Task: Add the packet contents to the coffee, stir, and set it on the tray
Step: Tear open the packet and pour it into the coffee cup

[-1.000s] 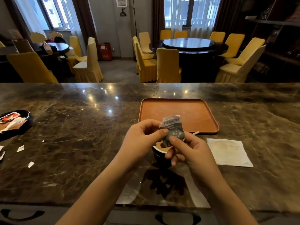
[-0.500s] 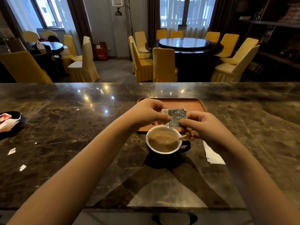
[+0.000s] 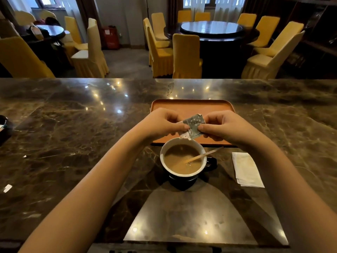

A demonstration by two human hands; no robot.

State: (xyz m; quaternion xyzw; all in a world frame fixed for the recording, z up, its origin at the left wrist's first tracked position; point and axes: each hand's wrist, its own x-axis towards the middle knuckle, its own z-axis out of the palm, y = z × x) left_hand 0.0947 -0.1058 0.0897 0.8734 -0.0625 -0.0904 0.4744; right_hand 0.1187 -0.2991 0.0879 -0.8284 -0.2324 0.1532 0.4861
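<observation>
A dark cup (image 3: 183,157) with a white inside holds milky coffee on the marble counter, its handle to the right. A wooden stir stick (image 3: 204,155) leans in it, pointing right. Just above the cup's far rim, a small grey-green packet (image 3: 193,126) is pinched by both hands: my left hand (image 3: 162,123) on its left edge, my right hand (image 3: 224,127) on its right edge. The packet tilts, its white lower corner near the rim. The orange tray (image 3: 191,106) lies right behind the cup, partly hidden by my hands.
A folded white napkin (image 3: 246,169) lies right of the cup. Small paper scraps (image 3: 7,188) dot the counter at left, and a dark dish (image 3: 4,128) sits at the left edge. Yellow chairs and round tables stand beyond the counter.
My hands carried the packet from close over the cup outward and up, so the cup and stick now show. The packet has turned and tilted down toward the rim.
</observation>
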